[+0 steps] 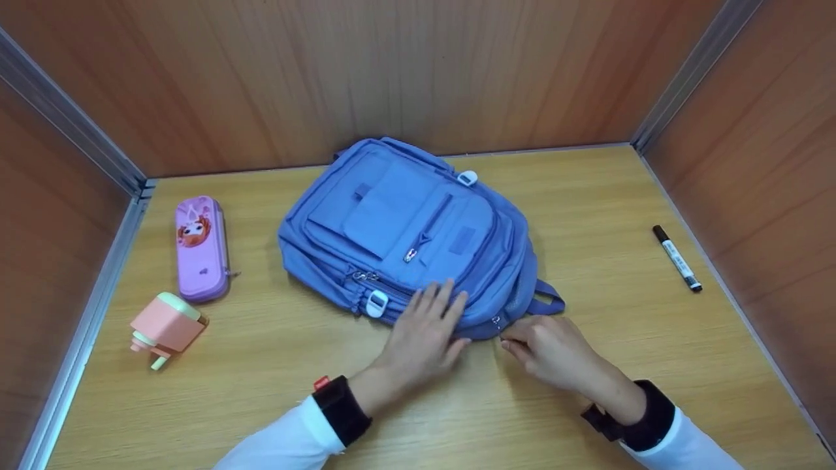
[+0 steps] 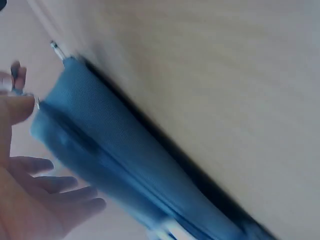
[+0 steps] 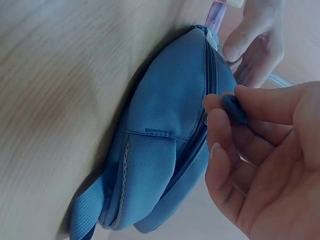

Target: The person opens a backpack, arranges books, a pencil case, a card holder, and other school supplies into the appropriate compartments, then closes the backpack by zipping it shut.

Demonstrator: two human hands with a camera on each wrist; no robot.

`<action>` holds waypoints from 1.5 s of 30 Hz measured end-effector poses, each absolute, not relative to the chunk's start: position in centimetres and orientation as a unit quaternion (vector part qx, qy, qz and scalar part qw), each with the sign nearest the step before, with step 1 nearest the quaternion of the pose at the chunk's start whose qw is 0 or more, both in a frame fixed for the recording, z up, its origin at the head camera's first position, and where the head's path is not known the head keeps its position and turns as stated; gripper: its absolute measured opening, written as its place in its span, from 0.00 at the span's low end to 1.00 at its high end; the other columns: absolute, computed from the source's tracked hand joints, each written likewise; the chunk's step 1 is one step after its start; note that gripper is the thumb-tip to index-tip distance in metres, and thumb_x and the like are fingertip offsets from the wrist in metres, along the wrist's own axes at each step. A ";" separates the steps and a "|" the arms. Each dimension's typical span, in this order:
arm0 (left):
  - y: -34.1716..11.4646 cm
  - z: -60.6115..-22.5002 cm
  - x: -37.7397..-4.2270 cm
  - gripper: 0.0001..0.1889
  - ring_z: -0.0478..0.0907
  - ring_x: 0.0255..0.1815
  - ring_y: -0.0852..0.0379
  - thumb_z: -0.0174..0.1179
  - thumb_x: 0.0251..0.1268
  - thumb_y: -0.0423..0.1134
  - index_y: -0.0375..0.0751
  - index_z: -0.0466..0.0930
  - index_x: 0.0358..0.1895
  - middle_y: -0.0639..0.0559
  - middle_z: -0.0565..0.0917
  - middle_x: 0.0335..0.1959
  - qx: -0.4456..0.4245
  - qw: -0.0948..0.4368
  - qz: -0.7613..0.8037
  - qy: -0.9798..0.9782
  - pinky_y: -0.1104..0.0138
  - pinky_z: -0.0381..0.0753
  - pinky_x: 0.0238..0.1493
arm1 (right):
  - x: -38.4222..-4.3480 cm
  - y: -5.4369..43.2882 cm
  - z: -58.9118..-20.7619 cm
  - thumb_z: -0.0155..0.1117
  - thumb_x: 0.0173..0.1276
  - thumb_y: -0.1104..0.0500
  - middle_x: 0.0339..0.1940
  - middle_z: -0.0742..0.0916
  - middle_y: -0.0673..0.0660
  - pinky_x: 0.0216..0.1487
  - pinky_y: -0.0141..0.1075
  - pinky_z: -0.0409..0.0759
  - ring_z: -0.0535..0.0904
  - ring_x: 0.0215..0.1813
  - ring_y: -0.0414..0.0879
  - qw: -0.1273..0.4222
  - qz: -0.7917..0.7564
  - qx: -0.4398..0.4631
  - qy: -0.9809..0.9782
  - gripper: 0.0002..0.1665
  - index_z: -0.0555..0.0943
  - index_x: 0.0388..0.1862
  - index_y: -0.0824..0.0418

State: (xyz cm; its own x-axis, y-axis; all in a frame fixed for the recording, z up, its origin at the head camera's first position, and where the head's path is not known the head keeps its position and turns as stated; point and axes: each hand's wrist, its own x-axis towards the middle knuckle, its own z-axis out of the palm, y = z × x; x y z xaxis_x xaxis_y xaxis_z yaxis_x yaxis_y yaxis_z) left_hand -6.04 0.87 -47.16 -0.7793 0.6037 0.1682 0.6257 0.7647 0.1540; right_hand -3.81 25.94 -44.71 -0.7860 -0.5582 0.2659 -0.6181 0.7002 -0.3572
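A blue backpack (image 1: 392,215) lies on its back on the table, tilted across the view. My left hand (image 1: 423,329) rests on its near side with fingers spread straight over the fabric. At the bag's near right end my right hand (image 1: 555,346) pinches a zipper pull (image 3: 234,109) between thumb and forefinger. The zipper track (image 3: 192,145) runs along the side of the bag in the right wrist view. Two other zipper sliders (image 1: 366,276) show beside a white buckle (image 1: 377,303).
A purple pencil case (image 1: 201,254) lies at the left, with a pink pencil sharpener (image 1: 168,323) in front of it. A black-capped marker (image 1: 677,258) is at the right. Wooden panels (image 1: 392,78) enclose the table's back and sides.
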 end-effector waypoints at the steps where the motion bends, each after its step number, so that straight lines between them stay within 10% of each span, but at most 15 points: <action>1: 1.4 -47.2 -5.9 0.35 0.59 0.81 0.36 0.53 0.80 0.55 0.39 0.62 0.81 0.36 0.61 0.81 -0.333 0.055 -0.086 -0.937 0.46 0.58 0.79 | -3.8 25.9 -44.8 0.75 0.63 0.67 0.28 0.88 0.47 0.30 0.38 0.82 0.84 0.31 0.40 0.073 0.217 0.327 -0.917 0.03 0.91 0.34 0.59; 8: 2.8 -47.6 -5.9 0.22 0.71 0.75 0.38 0.53 0.75 0.29 0.40 0.78 0.70 0.43 0.80 0.69 -0.363 0.117 0.039 -0.924 0.48 0.73 0.71 | -3.8 26.3 -44.6 0.74 0.65 0.66 0.29 0.89 0.48 0.31 0.38 0.82 0.83 0.32 0.40 0.062 0.220 0.347 -0.909 0.03 0.91 0.35 0.60; 45: -8.5 -47.9 -7.9 0.19 0.83 0.63 0.42 0.66 0.61 0.20 0.41 0.89 0.53 0.45 0.89 0.52 -0.510 0.134 -0.117 -0.841 0.53 0.77 0.66 | -4.4 30.1 -43.5 0.74 0.66 0.65 0.28 0.87 0.44 0.26 0.30 0.73 0.74 0.26 0.31 -0.002 0.226 0.332 -0.916 0.03 0.92 0.36 0.60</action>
State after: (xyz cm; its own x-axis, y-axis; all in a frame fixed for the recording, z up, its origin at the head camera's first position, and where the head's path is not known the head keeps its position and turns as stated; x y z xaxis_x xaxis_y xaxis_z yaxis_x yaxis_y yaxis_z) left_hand -7.91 -8.48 -47.91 -0.4434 0.8278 0.3438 0.8901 0.4519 0.0598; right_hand -4.37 30.13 -43.50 -0.7792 -0.6095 0.1460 -0.6075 0.6773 -0.4150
